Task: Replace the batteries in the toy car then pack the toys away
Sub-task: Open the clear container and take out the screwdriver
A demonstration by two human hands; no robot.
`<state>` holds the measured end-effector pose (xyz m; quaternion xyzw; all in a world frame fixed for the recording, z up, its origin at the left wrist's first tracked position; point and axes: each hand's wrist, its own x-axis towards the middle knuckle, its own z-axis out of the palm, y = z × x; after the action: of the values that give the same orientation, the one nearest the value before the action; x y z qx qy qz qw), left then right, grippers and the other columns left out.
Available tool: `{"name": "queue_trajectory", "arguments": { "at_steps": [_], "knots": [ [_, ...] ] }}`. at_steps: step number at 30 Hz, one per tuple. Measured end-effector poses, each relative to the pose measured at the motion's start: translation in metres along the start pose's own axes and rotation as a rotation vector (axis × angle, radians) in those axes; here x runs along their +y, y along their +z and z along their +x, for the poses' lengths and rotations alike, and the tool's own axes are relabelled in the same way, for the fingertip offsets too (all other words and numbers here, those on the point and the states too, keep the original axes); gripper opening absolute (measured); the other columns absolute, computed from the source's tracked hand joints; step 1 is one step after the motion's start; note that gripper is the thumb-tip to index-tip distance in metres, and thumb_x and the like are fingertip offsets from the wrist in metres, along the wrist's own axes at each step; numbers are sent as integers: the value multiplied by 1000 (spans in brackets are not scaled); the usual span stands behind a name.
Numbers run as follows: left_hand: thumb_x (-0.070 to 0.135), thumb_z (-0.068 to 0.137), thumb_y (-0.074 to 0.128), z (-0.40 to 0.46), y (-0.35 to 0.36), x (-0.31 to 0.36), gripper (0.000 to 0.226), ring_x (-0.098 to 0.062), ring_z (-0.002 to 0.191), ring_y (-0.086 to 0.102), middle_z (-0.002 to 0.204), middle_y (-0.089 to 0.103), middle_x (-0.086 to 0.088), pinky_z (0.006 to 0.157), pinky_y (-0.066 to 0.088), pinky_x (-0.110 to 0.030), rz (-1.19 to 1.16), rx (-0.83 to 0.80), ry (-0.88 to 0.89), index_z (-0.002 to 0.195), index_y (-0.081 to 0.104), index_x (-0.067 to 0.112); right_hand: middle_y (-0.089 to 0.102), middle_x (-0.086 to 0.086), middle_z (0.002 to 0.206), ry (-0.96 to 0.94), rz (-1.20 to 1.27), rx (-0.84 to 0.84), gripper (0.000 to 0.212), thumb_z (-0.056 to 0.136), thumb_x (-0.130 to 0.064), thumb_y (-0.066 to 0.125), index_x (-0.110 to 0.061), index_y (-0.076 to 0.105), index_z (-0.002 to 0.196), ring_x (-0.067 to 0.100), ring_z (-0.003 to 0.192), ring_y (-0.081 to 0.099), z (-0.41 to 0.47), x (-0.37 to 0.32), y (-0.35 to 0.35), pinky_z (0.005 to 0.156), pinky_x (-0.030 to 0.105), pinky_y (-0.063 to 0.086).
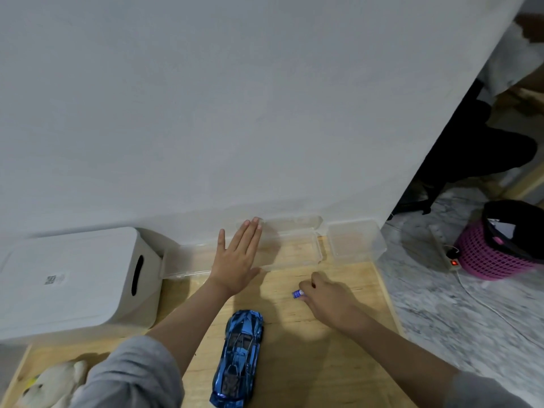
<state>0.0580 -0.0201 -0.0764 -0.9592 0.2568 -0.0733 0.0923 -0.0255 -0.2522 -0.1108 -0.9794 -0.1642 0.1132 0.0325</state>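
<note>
On the wooden tabletop [338,363], the blue toy car [240,351] lies lengthwise between the two forearms, wheels down, untouched by either hand. The left hand [237,260] is stretched forward with fingers straight and thumb spread; its fingertips overlap the clear plastic box [294,248] standing against the white wall [235,98], though whether they press on it or hover just above cannot be told from this angle. The right hand [329,298] has its grip pinched on a small blue battery [298,294], held low over the tabletop, just in front of the clear box and beyond the car's far end. A second clear box [182,262] sits to the left and a third clear container [356,240] to the right of the first. A grey lidded storage bin [73,275] stands at far left. A white plush toy [53,384] lies at the near left corner. On the floor to the right stands a pink basket [494,257].
</note>
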Motion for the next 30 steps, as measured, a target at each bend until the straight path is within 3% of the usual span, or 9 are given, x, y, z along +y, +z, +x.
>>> {"name": "queue_trajectory", "arguments": {
  "at_steps": [2, 6, 10, 13, 17, 22, 30],
  "knots": [
    [63, 67, 70, 0, -1, 1, 116, -21, 144, 14, 157, 12, -7, 105, 29, -60, 6, -9, -7, 149, 10, 7, 48, 10, 114, 44, 17, 23, 34, 99, -39, 35, -15, 48, 119, 24, 64, 48, -2, 1, 6, 58, 34, 47],
    [63, 67, 69, 0, -2, 2, 116, -22, 144, 14, 157, 12, -7, 105, 29, -60, 13, -13, -9, 149, 9, 7, 44, 6, 111, 62, 134, 100, 36, 95, -45, 36, -21, 48, 120, 20, 80, 53, -7, 0, 18, 65, 30, 47],
    [62, 65, 72, 0, -1, 1, 116, -23, 144, 19, 157, 14, -8, 104, 30, -61, 3, -7, -3, 148, 14, 6, 49, 1, 93, 79, 168, 246, 40, 85, -53, 43, -23, 57, 107, 15, 74, 55, -10, 1, 34, 55, 25, 44],
    [61, 64, 73, 1, -1, 2, 116, -21, 144, 15, 157, 13, -7, 104, 30, -61, 5, -14, -9, 149, 15, 7, 51, 0, 91, 100, 206, 292, 38, 83, -53, 48, -24, 59, 105, 14, 76, 53, -11, -1, 39, 58, 24, 44],
    [60, 65, 73, 1, -1, 2, 116, -21, 143, 15, 157, 13, -7, 104, 31, -61, 0, -18, -14, 149, 13, 7, 56, 0, 96, 103, 175, 327, 39, 82, -54, 49, -25, 61, 105, 18, 85, 56, -10, -2, 36, 69, 28, 47],
    [60, 64, 73, 1, -1, 2, 121, -22, 143, 16, 157, 14, -7, 103, 31, -61, -8, -15, -12, 150, 6, 6, 58, 1, 118, 113, 156, 267, 49, 84, -62, 41, -29, 57, 116, 22, 106, 55, -7, -9, 33, 87, 39, 48],
    [59, 63, 75, 1, -1, 4, 117, -23, 143, 22, 156, 22, -8, 102, 32, -61, -9, -13, -17, 149, 17, 5, 58, -1, 119, 34, 147, 312, 48, 85, -60, 42, -28, 57, 118, 20, 110, 55, -1, -10, 30, 92, 39, 45]
  ]
}}
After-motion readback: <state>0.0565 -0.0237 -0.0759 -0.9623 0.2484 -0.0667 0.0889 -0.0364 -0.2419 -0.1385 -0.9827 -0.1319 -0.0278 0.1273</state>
